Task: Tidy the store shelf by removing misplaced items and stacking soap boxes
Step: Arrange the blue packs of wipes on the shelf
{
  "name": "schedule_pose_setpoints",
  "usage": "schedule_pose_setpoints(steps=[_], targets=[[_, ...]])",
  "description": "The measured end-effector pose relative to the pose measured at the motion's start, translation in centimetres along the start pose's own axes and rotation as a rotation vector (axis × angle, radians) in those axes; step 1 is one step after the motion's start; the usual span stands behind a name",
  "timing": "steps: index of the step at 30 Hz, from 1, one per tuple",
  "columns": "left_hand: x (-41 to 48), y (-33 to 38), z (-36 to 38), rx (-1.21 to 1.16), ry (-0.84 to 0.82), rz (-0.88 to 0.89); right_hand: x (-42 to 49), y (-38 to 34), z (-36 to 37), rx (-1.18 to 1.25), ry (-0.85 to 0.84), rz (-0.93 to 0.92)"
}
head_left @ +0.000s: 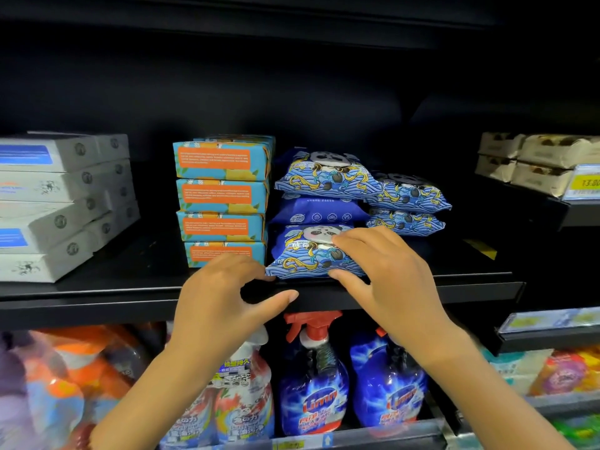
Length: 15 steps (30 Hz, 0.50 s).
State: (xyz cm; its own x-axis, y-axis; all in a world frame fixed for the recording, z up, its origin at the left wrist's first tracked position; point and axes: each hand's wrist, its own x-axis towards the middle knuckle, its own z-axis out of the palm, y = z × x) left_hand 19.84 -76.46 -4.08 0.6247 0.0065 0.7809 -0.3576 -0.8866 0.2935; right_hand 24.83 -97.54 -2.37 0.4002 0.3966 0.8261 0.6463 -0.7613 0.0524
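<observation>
At the far left of the shelf (97, 297) we see grey-white cartons (58, 206) piled in leaning columns; well apart from them, toward the middle, the teal-and-orange soap boxes (224, 203) stand four high in a neat stack, the lowest resting on the shelf board; just in front of that stack our left hand (220, 293) is spread wide, thumb stretched to the right over the shelf's front lip, fingers gently bent; it grasps nothing, and its fingertips reach the lower left corner of the front wipes pack (311, 254), though we cannot tell whether they press it or merely brush it; that pack, blue with a panda print, lies at the bottom of a pile of three wipes packs (324, 177) right beside the soap boxes, its front edge near the shelf's lip; our right hand (389, 274) has hold of it, fingers laid over its top right part and the thumb set against its lower front edge, so the pack is pinched between them; behind that hand sits a lower pile of two more panda packs (406, 203); further right, on a neighbouring shelf, beige cartons (532, 164) stand behind a yellow price tag (584, 183); on the level below, spray bottles (311, 384) with red triggers stand in a row.
</observation>
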Motion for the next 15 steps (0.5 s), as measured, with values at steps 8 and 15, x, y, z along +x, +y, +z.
schedule_pose_setpoints(steps=[8, 15], targets=[[-0.1, 0.0, -0.2, -0.073, -0.043, -0.022, 0.9, 0.1, 0.4, -0.009, -0.037, 0.026], [-0.1, 0.2, -0.3, -0.075, -0.041, -0.020, 2.1, 0.2, 1.4, -0.079, -0.046, 0.018]])
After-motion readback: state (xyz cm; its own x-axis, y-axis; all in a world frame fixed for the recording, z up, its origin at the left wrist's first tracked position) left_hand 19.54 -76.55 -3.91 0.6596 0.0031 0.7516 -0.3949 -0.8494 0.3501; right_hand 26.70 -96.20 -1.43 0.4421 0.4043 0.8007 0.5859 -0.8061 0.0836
